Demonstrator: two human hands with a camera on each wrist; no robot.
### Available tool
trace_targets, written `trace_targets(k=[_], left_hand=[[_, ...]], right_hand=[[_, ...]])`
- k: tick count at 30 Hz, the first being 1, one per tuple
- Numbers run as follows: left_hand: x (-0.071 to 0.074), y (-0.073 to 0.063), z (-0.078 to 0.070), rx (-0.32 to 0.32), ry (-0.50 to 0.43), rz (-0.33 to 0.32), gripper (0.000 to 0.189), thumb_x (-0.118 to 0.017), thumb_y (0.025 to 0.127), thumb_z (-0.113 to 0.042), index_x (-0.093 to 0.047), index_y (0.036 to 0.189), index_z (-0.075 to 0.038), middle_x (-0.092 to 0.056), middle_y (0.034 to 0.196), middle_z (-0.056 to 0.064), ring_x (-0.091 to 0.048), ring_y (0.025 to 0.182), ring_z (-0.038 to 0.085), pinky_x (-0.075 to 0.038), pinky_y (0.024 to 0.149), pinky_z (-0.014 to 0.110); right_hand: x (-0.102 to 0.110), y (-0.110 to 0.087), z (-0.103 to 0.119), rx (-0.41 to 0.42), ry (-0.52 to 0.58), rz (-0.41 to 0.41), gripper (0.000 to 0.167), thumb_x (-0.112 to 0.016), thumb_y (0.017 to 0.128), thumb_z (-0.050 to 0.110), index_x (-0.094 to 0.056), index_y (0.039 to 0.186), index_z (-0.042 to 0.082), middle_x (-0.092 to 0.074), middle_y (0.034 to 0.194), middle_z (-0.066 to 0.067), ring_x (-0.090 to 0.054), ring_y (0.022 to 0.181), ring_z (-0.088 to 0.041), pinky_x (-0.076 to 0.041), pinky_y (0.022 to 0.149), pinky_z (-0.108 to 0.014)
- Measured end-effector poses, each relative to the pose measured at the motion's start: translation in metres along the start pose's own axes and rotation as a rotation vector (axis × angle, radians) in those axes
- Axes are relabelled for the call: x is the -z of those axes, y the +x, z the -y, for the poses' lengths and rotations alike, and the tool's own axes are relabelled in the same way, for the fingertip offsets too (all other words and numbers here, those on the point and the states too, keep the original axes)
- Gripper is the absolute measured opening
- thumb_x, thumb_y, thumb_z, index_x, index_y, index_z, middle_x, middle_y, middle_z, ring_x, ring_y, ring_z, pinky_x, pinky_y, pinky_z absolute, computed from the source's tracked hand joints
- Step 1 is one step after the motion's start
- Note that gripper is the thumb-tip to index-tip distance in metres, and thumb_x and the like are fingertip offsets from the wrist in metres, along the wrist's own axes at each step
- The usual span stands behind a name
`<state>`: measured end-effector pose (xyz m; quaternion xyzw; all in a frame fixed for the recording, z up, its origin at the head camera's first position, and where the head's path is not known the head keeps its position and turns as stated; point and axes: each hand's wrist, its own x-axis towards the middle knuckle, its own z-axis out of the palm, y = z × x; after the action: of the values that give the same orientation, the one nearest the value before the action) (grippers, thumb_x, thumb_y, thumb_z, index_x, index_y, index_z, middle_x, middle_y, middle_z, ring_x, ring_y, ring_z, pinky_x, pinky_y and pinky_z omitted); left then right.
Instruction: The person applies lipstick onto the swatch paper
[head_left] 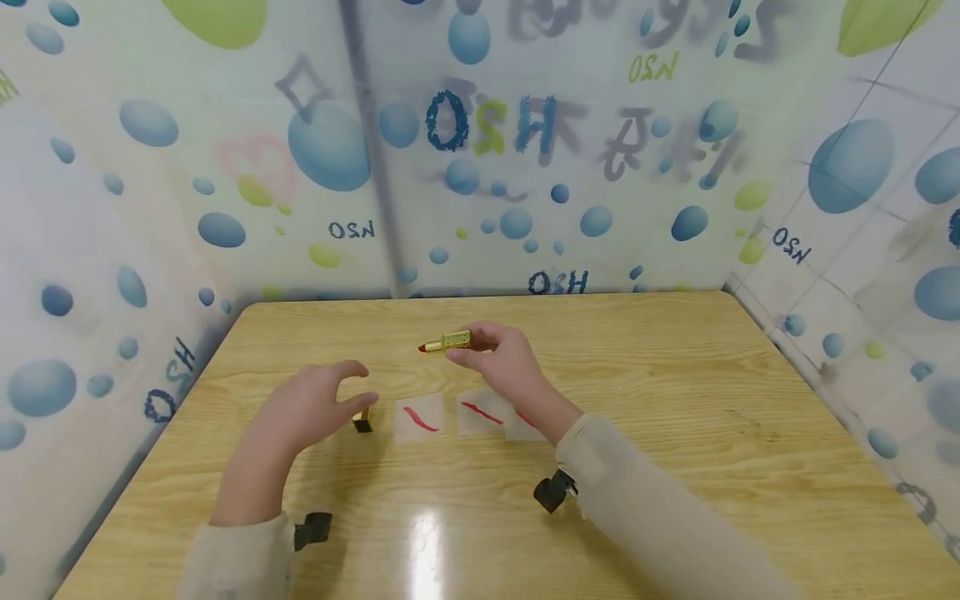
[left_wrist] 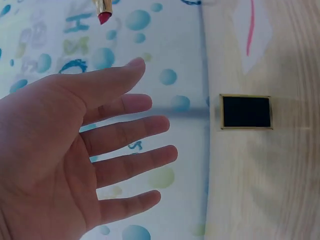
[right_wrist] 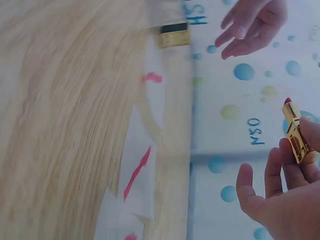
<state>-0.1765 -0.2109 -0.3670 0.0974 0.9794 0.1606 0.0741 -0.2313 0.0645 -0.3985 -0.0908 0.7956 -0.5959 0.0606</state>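
Note:
My right hand pinches a gold lipstick by its base, above the table. Its bullet is bare and red, pointing left in the head view. My left hand is raised with thumb and fingers spread, holding nothing. Just past its thumb in the head view, a gold cap with a black end stands on the table. The left wrist view shows that black end as a gold-edged rectangle. To the cap's right lie white paper pieces with red strokes, one on the left and one in the middle.
A third marked paper is partly covered by my right wrist and meets the middle one. The wooden table runs back to a wall covered with blue and green dots. Small black devices hang at both wrists.

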Motion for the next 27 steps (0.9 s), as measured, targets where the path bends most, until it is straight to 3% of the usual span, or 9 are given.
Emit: trace_targets(k=[8,11,16,22,24,27], left_hand=[[0.005,-0.016,-0.022,-0.035,-0.042,-0.078,0.049,-0.068,0.104,-0.044,-0.066,0.141,-0.013,-0.080,0.097,0.003,-0.074,0.085,0.019,-0.059,0.086,0.054],[0.007,-0.021,-0.030,-0.029,-0.045,-0.085,0.049,-0.068,0.104,-0.045,-0.065,0.142,-0.015,-0.073,0.076,-0.005,-0.068,0.072,0.012,-0.058,0.082,0.051],[0.008,-0.029,-0.035,-0.024,-0.055,-0.102,0.049,-0.068,0.104,-0.044,-0.065,0.142,-0.014,-0.067,0.067,-0.008,-0.062,0.061,0.007,-0.056,0.073,0.044],[0.000,-0.032,-0.034,-0.013,-0.044,-0.127,0.046,-0.071,0.102,-0.043,-0.068,0.138,-0.014,-0.070,0.071,-0.004,-0.066,0.066,0.013,-0.055,0.066,0.039],[-0.004,-0.031,-0.035,-0.039,-0.095,-0.141,0.044,-0.072,0.102,-0.042,-0.069,0.136,-0.015,-0.078,0.089,0.001,-0.074,0.082,0.021,-0.060,0.076,0.046],[-0.010,-0.029,-0.040,-0.100,-0.273,-0.140,0.042,-0.073,0.101,-0.043,-0.070,0.136,-0.018,-0.079,0.121,0.005,-0.073,0.117,0.031,-0.058,0.099,0.057]], right_hand=[[0.015,-0.024,0.004,-0.033,0.250,-0.057,0.032,-0.079,0.098,0.019,-0.074,0.129,0.013,-0.076,0.124,-0.009,-0.074,0.113,-0.023,-0.062,0.099,-0.037],[0.023,-0.033,0.004,-0.034,0.291,-0.085,0.032,-0.077,0.100,0.017,-0.072,0.130,0.010,-0.075,0.125,-0.011,-0.074,0.113,-0.021,-0.062,0.100,-0.037],[0.033,-0.045,0.003,-0.047,0.326,-0.119,0.033,-0.076,0.101,0.016,-0.070,0.132,0.009,-0.073,0.128,-0.012,-0.073,0.111,-0.018,-0.061,0.103,-0.038],[0.038,-0.055,0.004,-0.028,0.312,-0.121,0.030,-0.075,0.101,0.018,-0.070,0.131,0.011,-0.074,0.126,-0.009,-0.074,0.110,-0.019,-0.061,0.103,-0.037],[0.039,-0.058,0.005,-0.022,0.326,-0.119,0.030,-0.074,0.102,0.016,-0.069,0.131,0.011,-0.074,0.126,-0.009,-0.074,0.110,-0.019,-0.060,0.105,-0.039],[0.038,-0.065,0.009,-0.013,0.373,-0.116,0.033,-0.073,0.102,0.013,-0.068,0.135,0.012,-0.073,0.127,-0.009,-0.075,0.109,-0.019,-0.059,0.106,-0.042]])
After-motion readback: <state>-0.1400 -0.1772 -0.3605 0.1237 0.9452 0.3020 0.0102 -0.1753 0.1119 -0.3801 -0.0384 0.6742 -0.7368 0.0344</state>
